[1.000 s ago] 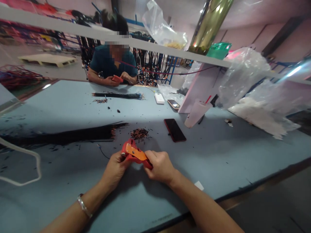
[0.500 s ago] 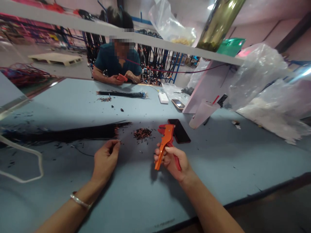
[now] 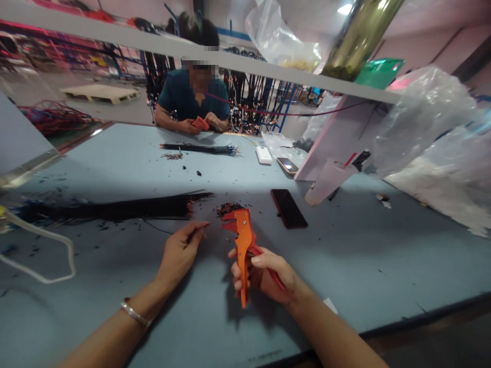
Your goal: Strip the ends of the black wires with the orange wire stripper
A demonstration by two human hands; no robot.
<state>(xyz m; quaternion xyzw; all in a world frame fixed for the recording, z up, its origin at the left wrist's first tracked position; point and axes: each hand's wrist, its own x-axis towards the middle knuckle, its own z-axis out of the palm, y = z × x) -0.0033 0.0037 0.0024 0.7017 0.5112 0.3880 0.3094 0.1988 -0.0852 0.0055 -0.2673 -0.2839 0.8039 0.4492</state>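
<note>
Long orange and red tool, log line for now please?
right hand: holds tool; left hand: pinches thin dark wire; tool and wire: apart

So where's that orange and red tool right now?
In the head view, the orange and red tool is in the right hand, just below centre, its top end partly hiding the scrap pile.

No text, label, brand, number or sign can be read. A faint row of dark marks (image 3: 266, 356) that looks like lettering runs by the near edge of the table (image 3: 364, 255), but it is too blurred to make out. On the farther phone (image 3: 287, 165), the screen is partly pale, and whatever it displays is too small to tell.
</note>
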